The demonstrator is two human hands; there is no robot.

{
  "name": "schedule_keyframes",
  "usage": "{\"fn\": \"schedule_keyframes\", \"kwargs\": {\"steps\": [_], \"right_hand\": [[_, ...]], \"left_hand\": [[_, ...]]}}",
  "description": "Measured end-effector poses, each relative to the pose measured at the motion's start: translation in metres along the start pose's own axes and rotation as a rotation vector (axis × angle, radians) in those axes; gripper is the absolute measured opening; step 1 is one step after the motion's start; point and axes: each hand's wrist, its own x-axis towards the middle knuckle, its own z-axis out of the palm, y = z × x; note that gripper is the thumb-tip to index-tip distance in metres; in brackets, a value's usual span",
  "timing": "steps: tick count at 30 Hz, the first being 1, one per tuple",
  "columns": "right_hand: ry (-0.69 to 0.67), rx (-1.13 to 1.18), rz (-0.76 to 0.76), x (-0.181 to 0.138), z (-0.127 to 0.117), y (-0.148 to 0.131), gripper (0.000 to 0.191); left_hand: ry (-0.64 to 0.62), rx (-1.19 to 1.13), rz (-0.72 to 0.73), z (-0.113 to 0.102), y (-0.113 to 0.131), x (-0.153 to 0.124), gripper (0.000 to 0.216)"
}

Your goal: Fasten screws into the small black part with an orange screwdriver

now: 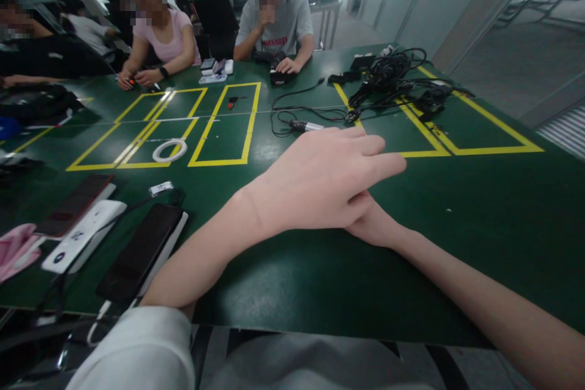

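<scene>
Left hand (320, 177): laid over the right hand (372, 225); fingers (386, 166) loosely bent, slightly parted; any hold cannot be told.
Right hand: mostly covered; opening and hold cannot be told.
Black-silver cylinder (304, 126): seen just beyond the left hand, toward the table's (457, 213) far edge.
Dark phone (144, 247): placed near the near edge.

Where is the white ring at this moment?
In the head view, the white ring lies left of the left hand, over a corner of a yellow outline.
</scene>
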Motion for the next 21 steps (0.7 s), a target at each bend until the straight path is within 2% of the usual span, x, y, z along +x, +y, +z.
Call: {"fn": "schedule_keyframes", "kwargs": {"steps": [6, 11, 16, 21], "right_hand": [[-0.020, -0.061, 0.031, 0.000, 0.001, 0.004, 0.015], [-0.010, -0.059, 0.001, 0.000, 0.001, 0.004, 0.013], [-0.012, -0.063, -0.017, -0.001, 0.001, 0.005, 0.013], [0.004, -0.044, -0.038, 0.000, 0.003, 0.005, 0.012]], "left_hand": [[0.013, 0.022, -0.054, -0.003, -0.003, -0.005, 0.038], [0.020, -0.032, -0.054, -0.004, -0.008, -0.006, 0.041], [-0.008, -0.061, -0.113, -0.004, -0.012, -0.009, 0.044], [0.010, -0.088, -0.096, -0.004, -0.012, -0.011, 0.049]]}}
